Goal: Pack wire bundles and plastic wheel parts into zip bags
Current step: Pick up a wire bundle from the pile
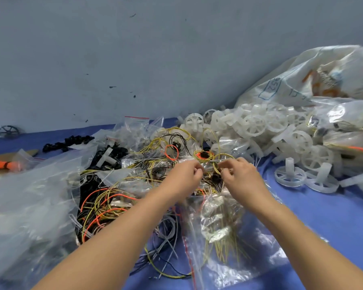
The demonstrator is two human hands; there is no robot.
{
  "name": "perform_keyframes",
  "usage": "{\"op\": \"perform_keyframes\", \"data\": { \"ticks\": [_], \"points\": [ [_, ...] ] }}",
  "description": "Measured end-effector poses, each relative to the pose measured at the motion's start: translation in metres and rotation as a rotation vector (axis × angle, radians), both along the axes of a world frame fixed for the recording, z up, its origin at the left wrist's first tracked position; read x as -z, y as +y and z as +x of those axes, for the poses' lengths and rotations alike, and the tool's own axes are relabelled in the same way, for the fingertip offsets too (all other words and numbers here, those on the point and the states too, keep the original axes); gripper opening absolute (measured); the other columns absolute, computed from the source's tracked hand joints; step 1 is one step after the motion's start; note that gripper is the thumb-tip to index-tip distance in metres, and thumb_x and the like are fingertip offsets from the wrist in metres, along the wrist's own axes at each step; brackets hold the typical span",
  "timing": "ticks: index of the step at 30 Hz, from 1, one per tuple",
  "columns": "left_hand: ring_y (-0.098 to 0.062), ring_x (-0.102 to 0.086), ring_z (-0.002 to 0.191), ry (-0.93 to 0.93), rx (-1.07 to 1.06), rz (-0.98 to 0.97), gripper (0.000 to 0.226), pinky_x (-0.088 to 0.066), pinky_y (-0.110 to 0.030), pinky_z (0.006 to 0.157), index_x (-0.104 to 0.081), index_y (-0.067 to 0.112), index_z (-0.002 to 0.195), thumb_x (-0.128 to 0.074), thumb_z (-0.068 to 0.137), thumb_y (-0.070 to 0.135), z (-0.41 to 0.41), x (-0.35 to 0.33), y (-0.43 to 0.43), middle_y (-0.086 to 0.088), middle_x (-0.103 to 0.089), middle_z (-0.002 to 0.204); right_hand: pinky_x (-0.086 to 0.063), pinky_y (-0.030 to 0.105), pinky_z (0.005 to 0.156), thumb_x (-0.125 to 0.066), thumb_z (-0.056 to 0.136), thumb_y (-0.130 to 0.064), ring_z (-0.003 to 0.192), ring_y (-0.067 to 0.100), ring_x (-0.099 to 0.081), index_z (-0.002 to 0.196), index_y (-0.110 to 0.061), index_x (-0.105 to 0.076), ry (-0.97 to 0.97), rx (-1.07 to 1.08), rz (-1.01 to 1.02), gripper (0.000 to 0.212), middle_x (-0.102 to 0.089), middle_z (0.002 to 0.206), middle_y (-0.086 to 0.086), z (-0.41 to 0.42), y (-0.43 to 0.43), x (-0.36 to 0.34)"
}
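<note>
Two bare hands meet at the centre of the frame over a tangle of wires on a blue table cover. Left hand point(186, 174) and right hand point(238, 171) have their fingers curled, and both seem to pinch the top of a clear zip bag point(224, 227) that runs from the hands toward the lower right; a thin yellow wire loop point(219, 162) shows between them at the bag mouth, but which fingers hold film and which hold wire cannot be told. Yellow wires already lie inside the bag. Loose wire bundles point(107, 201) in yellow, orange and black spread across the centre left, and white plastic wheel parts point(258, 124) are heaped at the right of the frame, beneath a large white sack point(302, 78). Empty zip bags point(25, 197) pile up at the left. To do this step well, it likely helps to keep the mouth pulled wide with both hands, feed the loop in coiled rather than splayed, and check that no strand crosses the seal strip before pressing it closed.
</note>
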State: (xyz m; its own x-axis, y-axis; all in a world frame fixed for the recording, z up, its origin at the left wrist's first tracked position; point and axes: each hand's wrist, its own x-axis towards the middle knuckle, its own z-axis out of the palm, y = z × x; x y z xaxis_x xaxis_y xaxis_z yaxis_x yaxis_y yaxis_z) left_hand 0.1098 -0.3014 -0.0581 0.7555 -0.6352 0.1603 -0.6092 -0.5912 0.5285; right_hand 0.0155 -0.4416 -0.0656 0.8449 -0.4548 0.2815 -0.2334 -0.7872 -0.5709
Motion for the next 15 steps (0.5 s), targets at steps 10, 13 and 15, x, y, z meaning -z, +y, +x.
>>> {"op": "perform_keyframes", "data": {
  "ticks": [10,13,15],
  "points": [
    [-0.028,-0.058,0.079,0.152,-0.045,0.117,0.033,-0.043,-0.030,0.064,-0.065,0.009,0.112,-0.038,0.095,0.017,0.025,0.011,-0.087,-0.013,-0.067,0.095,-0.041,0.044,0.100,-0.041,0.098,-0.026,0.117,0.030,-0.049,0.123,-0.026,-0.062,0.110,0.142,0.085,0.033,-0.054,0.126,0.008,0.000,-0.044,0.012],
    [-0.022,-0.047,0.063,0.196,-0.081,0.048,0.028,-0.037,-0.028,0.056,-0.065,0.002,0.087,-0.042,0.094,0.016,0.025,0.012,-0.091,-0.010,-0.058,0.073,-0.040,0.044,0.101,-0.041,0.097,-0.026,0.118,0.029,-0.050,0.123,-0.025,-0.060,0.093,0.142,0.109,0.033,-0.055,0.128,0.007,0.001,-0.043,0.013],
    [-0.017,-0.047,0.058,0.198,-0.076,-0.059,0.025,-0.037,-0.026,0.053,-0.066,0.013,0.087,-0.043,0.096,0.016,0.017,0.011,-0.087,-0.007,-0.059,0.072,-0.040,0.045,0.101,-0.041,0.097,-0.025,0.119,0.030,-0.048,0.126,-0.024,-0.057,0.069,0.144,0.102,0.033,-0.053,0.129,0.008,0.002,-0.040,0.009]
  ]
}}
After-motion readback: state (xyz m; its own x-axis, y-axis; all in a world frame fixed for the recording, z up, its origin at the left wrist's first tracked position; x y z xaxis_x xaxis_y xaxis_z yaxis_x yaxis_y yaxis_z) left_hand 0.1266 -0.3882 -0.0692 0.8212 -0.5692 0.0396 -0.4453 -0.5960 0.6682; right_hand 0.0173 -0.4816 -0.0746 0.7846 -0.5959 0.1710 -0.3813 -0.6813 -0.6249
